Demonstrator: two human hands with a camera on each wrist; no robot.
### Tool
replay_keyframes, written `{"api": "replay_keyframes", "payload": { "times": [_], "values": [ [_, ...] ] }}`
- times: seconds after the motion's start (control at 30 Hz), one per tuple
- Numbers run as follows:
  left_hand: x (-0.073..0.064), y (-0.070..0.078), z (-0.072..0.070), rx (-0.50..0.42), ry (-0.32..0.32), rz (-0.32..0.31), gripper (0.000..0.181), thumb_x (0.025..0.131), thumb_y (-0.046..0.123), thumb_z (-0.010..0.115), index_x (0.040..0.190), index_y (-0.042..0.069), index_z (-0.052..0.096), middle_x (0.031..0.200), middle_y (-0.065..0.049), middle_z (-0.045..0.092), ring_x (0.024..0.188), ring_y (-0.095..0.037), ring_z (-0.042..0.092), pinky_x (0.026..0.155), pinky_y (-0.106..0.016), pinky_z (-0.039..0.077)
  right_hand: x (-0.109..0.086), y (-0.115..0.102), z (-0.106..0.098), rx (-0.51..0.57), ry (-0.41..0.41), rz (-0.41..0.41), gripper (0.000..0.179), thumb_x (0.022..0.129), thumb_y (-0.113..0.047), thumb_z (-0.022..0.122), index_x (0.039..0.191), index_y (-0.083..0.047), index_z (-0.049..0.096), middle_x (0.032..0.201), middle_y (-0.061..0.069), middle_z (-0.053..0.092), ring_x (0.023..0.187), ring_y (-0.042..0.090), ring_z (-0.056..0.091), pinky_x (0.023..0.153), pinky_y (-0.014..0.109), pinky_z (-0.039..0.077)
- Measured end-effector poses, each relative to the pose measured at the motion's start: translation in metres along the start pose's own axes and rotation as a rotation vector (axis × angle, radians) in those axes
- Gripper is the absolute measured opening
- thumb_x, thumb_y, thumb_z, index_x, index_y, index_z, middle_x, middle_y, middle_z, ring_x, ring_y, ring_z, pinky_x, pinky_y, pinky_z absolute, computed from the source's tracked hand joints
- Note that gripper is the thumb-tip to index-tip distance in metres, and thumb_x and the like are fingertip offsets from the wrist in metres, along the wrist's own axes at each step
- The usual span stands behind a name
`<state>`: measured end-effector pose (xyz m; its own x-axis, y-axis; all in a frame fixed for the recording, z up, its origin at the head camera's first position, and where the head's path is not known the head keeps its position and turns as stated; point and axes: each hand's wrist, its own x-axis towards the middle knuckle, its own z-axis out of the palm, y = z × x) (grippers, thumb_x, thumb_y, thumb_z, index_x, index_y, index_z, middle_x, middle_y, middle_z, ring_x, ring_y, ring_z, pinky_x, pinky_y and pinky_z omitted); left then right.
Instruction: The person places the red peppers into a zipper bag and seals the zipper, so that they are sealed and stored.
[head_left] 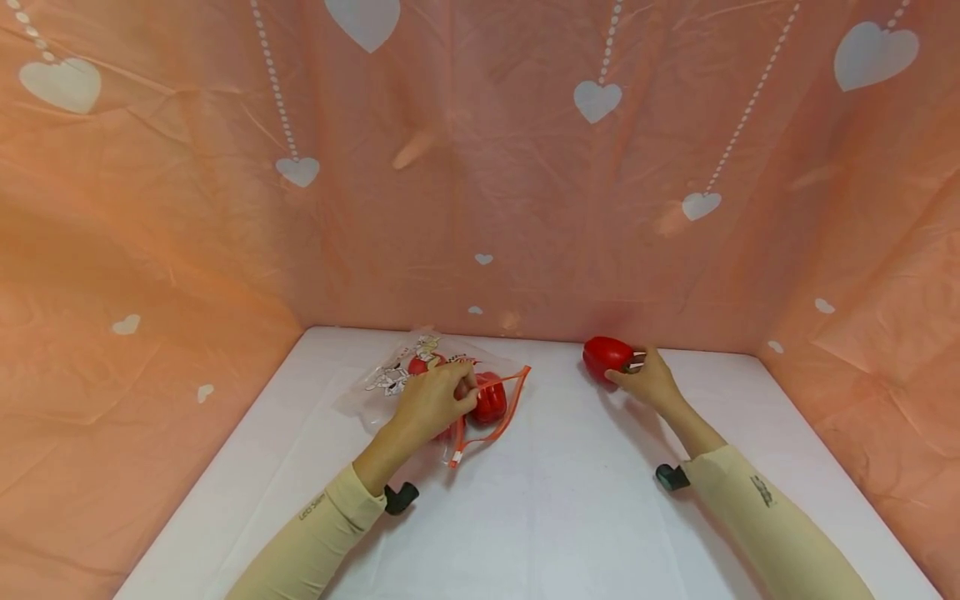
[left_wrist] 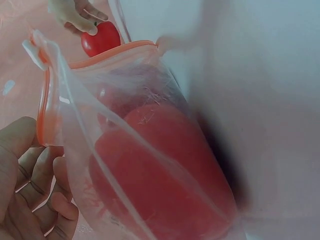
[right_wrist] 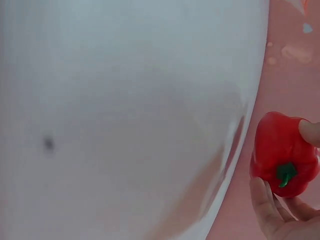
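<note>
A clear zip bag with an orange closure and printed figures lies on the table's left half. My left hand pinches its orange rim between thumb and fingers, and the mouth gapes toward the right. Inside are red bell peppers; in the left wrist view a large red one shows through the plastic with another behind it. Over the far right of the table, my right hand grips a red bell pepper near its stem end. Its green stem faces the right wrist camera, between thumb and fingers.
A white cloth covers the table. Orange curtains with white hearts close off the back and both sides. Dark wrist camera mounts stick out inward from both sleeves.
</note>
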<state>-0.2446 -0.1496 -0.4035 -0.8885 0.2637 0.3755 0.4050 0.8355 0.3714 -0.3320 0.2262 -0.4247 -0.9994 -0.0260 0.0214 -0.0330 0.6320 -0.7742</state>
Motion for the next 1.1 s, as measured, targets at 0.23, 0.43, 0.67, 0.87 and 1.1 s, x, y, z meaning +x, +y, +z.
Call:
{"api": "replay_keyframes", "payload": {
  "times": [0.23,0.43,0.67,0.87,1.1],
  "values": [
    [0.000,0.001,0.000,-0.016,-0.007,-0.011,0.015,0.092,0.017,0.084,0.093,0.019,0.068,0.073,0.009,0.056,0.067,-0.012,0.051,0.056,-0.027,0.043,-0.012,-0.010,0.007,0.054,-0.026,-0.018,0.078,0.099,-0.019,0.077,0.156,0.007,0.031,0.148,0.033,0.048,0.130,0.049,0.056,0.102,0.053,0.057],
    [0.000,0.001,0.000,-0.020,-0.016,-0.015,0.015,0.093,0.017,0.083,0.093,0.019,0.068,0.072,0.009,0.056,0.067,-0.012,0.051,0.056,-0.027,0.042,-0.024,-0.015,0.016,0.061,-0.066,-0.022,0.079,0.098,-0.023,0.079,0.155,0.006,0.032,0.149,0.032,0.049,0.130,0.049,0.057,0.101,0.053,0.058],
    [0.001,0.000,0.001,-0.014,-0.010,0.004,0.015,0.093,0.017,0.083,0.092,0.019,0.068,0.073,0.009,0.056,0.068,-0.012,0.051,0.057,-0.027,0.043,-0.036,-0.025,0.025,0.084,-0.089,-0.042,0.078,0.096,-0.022,0.082,0.153,0.006,0.036,0.148,0.032,0.051,0.129,0.048,0.059,0.100,0.052,0.058],
    [0.000,-0.001,0.001,-0.006,0.003,0.024,0.014,0.092,0.017,0.083,0.092,0.019,0.068,0.071,0.009,0.055,0.067,-0.011,0.051,0.056,-0.027,0.042,-0.047,-0.034,0.031,0.078,-0.110,-0.079,0.078,0.094,-0.017,0.084,0.151,0.007,0.037,0.145,0.032,0.054,0.126,0.048,0.061,0.098,0.051,0.059],
    [0.000,-0.002,0.001,-0.012,-0.004,0.016,0.014,0.093,0.018,0.083,0.092,0.019,0.069,0.072,0.009,0.055,0.067,-0.012,0.051,0.056,-0.026,0.042,-0.057,-0.039,0.036,0.069,-0.170,-0.103,0.078,0.093,-0.017,0.086,0.149,0.007,0.038,0.141,0.033,0.056,0.124,0.048,0.063,0.093,0.049,0.062]
  ]
}}
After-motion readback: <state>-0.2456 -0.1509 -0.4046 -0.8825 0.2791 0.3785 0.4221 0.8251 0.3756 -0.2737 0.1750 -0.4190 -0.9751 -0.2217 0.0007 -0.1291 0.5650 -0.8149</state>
